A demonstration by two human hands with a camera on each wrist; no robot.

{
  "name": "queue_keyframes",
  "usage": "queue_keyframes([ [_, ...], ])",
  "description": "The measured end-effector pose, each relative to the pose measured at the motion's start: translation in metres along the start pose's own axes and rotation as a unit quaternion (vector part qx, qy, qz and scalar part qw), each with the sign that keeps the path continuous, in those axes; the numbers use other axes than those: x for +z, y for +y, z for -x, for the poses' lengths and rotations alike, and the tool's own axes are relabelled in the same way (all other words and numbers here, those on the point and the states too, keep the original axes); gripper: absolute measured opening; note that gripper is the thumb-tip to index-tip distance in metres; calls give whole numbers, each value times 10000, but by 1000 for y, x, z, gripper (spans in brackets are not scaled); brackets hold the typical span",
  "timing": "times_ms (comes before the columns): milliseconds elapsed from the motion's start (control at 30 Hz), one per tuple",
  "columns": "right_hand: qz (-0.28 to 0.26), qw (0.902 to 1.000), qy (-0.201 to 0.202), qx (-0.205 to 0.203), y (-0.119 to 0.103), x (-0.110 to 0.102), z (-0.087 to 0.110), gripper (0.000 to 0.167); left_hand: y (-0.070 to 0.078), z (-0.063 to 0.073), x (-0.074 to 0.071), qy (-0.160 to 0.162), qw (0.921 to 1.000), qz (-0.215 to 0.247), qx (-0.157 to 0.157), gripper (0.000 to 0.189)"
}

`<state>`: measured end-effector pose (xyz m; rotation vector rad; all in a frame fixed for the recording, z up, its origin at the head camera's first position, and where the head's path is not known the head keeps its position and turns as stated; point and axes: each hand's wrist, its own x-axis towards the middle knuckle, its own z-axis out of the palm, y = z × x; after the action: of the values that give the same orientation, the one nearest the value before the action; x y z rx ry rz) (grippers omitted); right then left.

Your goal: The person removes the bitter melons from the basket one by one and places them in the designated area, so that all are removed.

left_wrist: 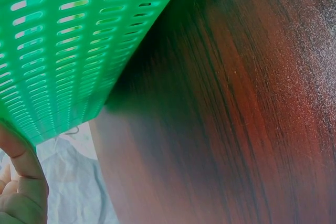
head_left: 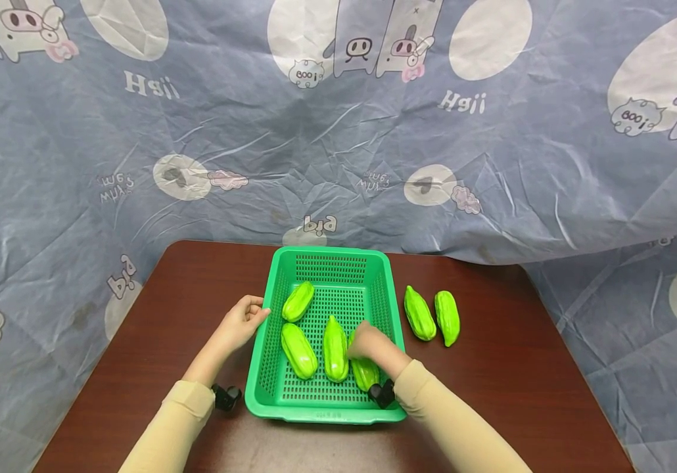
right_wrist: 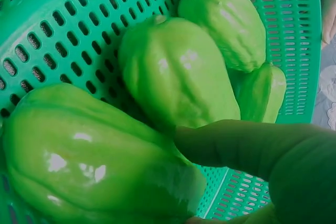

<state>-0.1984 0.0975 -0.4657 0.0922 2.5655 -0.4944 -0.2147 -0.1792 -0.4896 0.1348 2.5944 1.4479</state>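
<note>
A green plastic basket with slotted walls stands on the table, with several light-green ribbed gourds in it. My right hand reaches inside and holds the near-right gourd by its far end. In the right wrist view the thumb presses that gourd from above, while the other fingers are mostly hidden. Beside it lie another gourd and two more at the left, a near one and a far one. My left hand grips the basket's left rim, thumb at the edge.
Two more gourds, one close to the basket and one farther right, lie on the dark brown table. A blue-grey printed cloth hangs behind the table and at its sides.
</note>
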Motion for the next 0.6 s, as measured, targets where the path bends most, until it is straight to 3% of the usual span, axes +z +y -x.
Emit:
queue_keyframes([
  [333,18,10000,12,49,2,1,-1,66,0,0,1,4,10000,-43,-32,41],
  [600,-71,9975,603,-374,3,-8,5,78,1,0,0,25,10000,38,-34,41],
])
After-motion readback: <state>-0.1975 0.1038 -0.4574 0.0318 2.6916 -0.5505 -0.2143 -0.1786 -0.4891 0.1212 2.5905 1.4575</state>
